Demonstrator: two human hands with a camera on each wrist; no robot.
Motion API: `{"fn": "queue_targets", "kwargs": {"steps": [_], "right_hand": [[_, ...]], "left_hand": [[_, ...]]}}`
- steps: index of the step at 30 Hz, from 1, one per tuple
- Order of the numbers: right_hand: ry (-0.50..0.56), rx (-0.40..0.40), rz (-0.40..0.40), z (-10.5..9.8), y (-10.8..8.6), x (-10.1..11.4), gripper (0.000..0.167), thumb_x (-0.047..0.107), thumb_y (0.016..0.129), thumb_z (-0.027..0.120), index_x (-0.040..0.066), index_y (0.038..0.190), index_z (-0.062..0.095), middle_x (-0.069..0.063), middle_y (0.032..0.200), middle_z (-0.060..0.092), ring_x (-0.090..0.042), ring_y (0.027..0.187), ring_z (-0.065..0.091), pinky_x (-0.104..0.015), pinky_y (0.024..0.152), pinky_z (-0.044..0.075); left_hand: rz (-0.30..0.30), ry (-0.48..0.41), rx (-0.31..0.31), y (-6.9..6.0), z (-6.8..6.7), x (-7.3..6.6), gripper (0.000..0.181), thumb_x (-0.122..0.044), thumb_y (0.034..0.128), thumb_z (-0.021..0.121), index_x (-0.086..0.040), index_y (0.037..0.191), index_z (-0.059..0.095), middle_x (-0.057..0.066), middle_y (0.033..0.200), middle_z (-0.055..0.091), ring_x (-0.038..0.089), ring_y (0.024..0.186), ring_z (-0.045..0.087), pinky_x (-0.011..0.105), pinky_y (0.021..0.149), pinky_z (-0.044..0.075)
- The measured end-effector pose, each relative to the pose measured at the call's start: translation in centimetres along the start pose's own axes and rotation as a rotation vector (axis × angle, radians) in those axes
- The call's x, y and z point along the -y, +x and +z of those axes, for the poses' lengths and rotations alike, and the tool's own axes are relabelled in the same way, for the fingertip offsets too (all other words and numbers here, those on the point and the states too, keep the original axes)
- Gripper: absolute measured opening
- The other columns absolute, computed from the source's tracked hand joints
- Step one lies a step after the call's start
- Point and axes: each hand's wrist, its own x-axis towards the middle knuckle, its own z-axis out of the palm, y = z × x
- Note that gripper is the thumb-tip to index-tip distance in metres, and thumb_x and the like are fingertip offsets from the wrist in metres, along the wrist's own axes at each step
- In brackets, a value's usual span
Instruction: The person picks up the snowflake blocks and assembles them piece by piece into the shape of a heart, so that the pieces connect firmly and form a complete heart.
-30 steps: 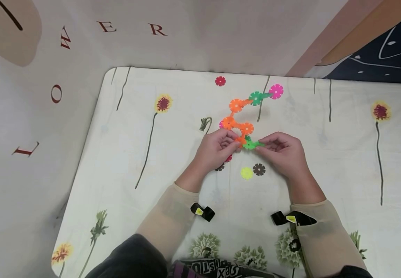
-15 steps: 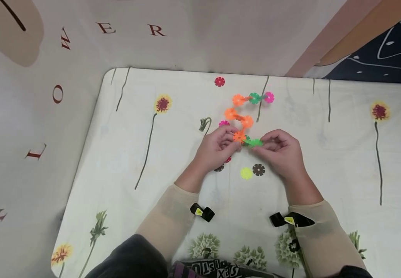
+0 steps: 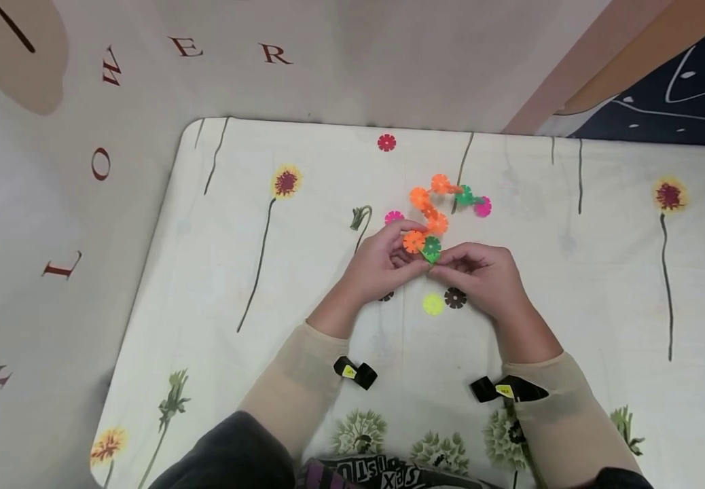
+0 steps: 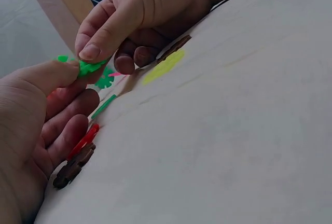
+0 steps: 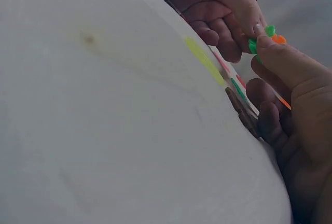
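Note:
A chain of notched interlocking plastic discs (image 3: 437,223) in orange, green and pink curves away from the person. At its near end, a bright green disc (image 4: 92,68) sits where the fingertips of both hands meet. My left hand (image 3: 383,261) pinches it from the left, and an orange disc (image 3: 414,242) of the chain lies against its fingers. From the right, my right hand (image 3: 485,275) pinches the same green disc between thumb and forefinger. A darker green disc (image 3: 432,245) stands just above the fingertips. How the discs slot together there is partly hidden by the fingers.
Loose discs lie on the flower-print tablecloth (image 3: 267,380): a yellow one (image 3: 432,304) and a dark brown one (image 3: 455,297) near the right hand, a red one (image 3: 386,142) at the back, a pink one (image 3: 394,217) by the left hand. Another brown disc (image 4: 75,166) lies below the left fingers.
The right hand has moved left, so its fingertips now meet the left hand's at the green disc. The chain has turned, its far pink end swinging down towards the person.

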Motion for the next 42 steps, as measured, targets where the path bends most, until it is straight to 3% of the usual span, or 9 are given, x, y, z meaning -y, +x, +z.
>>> {"fn": "queue_targets", "kwargs": {"steps": [5, 8, 11, 14, 25, 29, 33, 38, 42], "right_hand": [[-0.003, 0.094, 0.015, -0.4, 0.1, 0.0, 0.046, -0.012, 0.078, 0.089, -0.002, 0.116, 0.064, -0.012, 0.089, 0.066, -0.016, 0.067, 0.053, -0.020, 0.058, 0.045], [-0.122, 0.239, -0.010, -0.7, 0.2, 0.2, 0.045, 0.000, 0.076, 0.095, 0.007, 0.109, 0.067, -0.004, 0.092, 0.063, -0.016, 0.071, 0.050, -0.025, 0.063, 0.043], [-0.291, 0.395, -0.116, -0.8, 0.4, 0.5, 0.040, 0.014, 0.072, 0.101, 0.014, 0.104, 0.077, 0.005, 0.097, 0.065, -0.012, 0.081, 0.053, -0.030, 0.074, 0.045], [-0.365, 0.451, -0.171, -0.7, 0.6, 0.8, 0.039, 0.018, 0.070, 0.102, 0.015, 0.103, 0.081, 0.007, 0.100, 0.065, -0.011, 0.087, 0.055, -0.034, 0.079, 0.046], [-0.366, 0.358, -0.056, -0.2, 0.3, 1.0, 0.031, 0.014, 0.072, 0.101, 0.023, 0.082, 0.073, 0.014, 0.078, 0.064, -0.010, 0.071, 0.052, -0.030, 0.067, 0.045], [-0.227, 0.183, 0.045, -0.2, 0.1, 0.8, 0.024, 0.006, 0.078, 0.096, 0.016, 0.087, 0.076, 0.007, 0.073, 0.065, -0.012, 0.059, 0.047, -0.024, 0.057, 0.042], [-0.015, -0.011, 0.070, -0.2, 0.0, 0.5, 0.022, -0.012, 0.082, 0.086, -0.001, 0.098, 0.076, -0.008, 0.076, 0.071, -0.009, 0.062, 0.061, -0.018, 0.057, 0.050], [0.167, -0.046, 0.019, 0.0, 0.0, 0.1, 0.021, -0.024, 0.083, 0.076, -0.012, 0.099, 0.072, -0.020, 0.086, 0.074, -0.011, 0.072, 0.075, -0.021, 0.065, 0.060], [0.181, -0.038, -0.027, 0.1, 0.1, -0.2, 0.020, -0.024, 0.082, 0.077, -0.011, 0.096, 0.073, -0.015, 0.087, 0.074, -0.011, 0.071, 0.073, -0.021, 0.065, 0.059]], "left_hand": [[-0.058, -0.013, -0.106, 0.1, 0.0, 0.1, 0.053, 0.003, 0.0941, 0.071, -0.004, 0.144, 0.054, 0.010, 0.103, 0.073, 0.016, 0.083, 0.072, 0.029, 0.072, 0.061], [-0.064, -0.039, -0.162, 0.1, 0.0, 0.2, 0.054, 0.005, 0.0940, 0.065, -0.004, 0.146, 0.051, 0.011, 0.102, 0.072, 0.017, 0.081, 0.072, 0.028, 0.068, 0.058], [-0.055, -0.050, -0.186, 0.0, -0.1, 0.1, 0.056, 0.005, 0.0942, 0.062, -0.005, 0.148, 0.049, 0.011, 0.102, 0.071, 0.018, 0.077, 0.071, 0.027, 0.065, 0.056], [-0.053, -0.049, -0.193, 0.1, -0.2, 0.1, 0.056, 0.005, 0.0951, 0.060, -0.006, 0.148, 0.048, 0.011, 0.100, 0.070, 0.018, 0.073, 0.069, 0.027, 0.064, 0.055], [-0.058, -0.070, -0.181, 0.1, -0.1, 0.1, 0.056, 0.006, 0.0954, 0.061, -0.004, 0.149, 0.048, 0.012, 0.097, 0.069, 0.018, 0.073, 0.068, 0.025, 0.062, 0.053], [-0.050, -0.069, -0.173, 0.1, -0.1, 0.1, 0.055, 0.006, 0.0955, 0.061, -0.003, 0.148, 0.048, 0.012, 0.100, 0.069, 0.018, 0.077, 0.069, 0.026, 0.063, 0.054], [-0.056, -0.061, -0.157, 0.1, -0.1, 0.0, 0.053, 0.006, 0.0962, 0.063, -0.003, 0.147, 0.050, 0.011, 0.102, 0.069, 0.018, 0.080, 0.071, 0.027, 0.066, 0.057], [-0.062, -0.030, -0.132, 0.1, 0.0, -0.1, 0.051, 0.005, 0.0961, 0.066, -0.003, 0.145, 0.052, 0.010, 0.103, 0.072, 0.016, 0.080, 0.072, 0.028, 0.067, 0.059], [-0.057, -0.015, -0.116, 0.1, 0.1, -0.2, 0.050, 0.005, 0.0960, 0.068, -0.003, 0.144, 0.053, 0.010, 0.105, 0.074, 0.016, 0.080, 0.072, 0.030, 0.069, 0.061]]}}
